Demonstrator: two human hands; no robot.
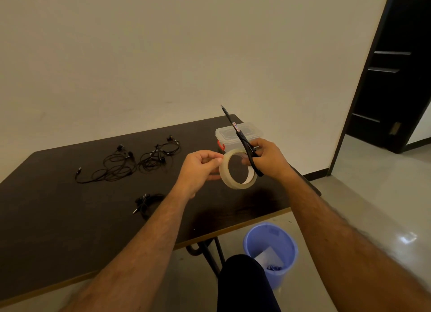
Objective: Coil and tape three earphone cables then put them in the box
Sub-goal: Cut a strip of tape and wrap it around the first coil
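Both hands are raised above the dark surface [58,230], near its right end. The left hand [198,169] pinches the outer edge of the tape roll [238,169] between thumb and curled fingers at the roll's upper left. The right hand [268,160] has a clenched grip on the black scissors [242,141], and its fingers also reach into the roll at the upper right, supporting it. The scissors stand tilted, blades pointing up and away from the person, crossing in front of the roll's right side. Whether the blades are parted cannot be told.

The clear plastic box [238,134] with a red latch sits at the far right of the surface, lid on, directly behind the hands.

Three black earphone cables lie on the surface:
- first loose earphone cable [109,167], far left, spread in untidy loops with its plug extended to the left;
- second loose earphone cable [158,154], just to the right of the first, also uncoiled;
- bundled earphone cable [147,203], nearer the person, gathered compactly and partly hidden by the left forearm.

A blue waste bin [270,248] containing scraps stands on the floor below the surface's near edge.
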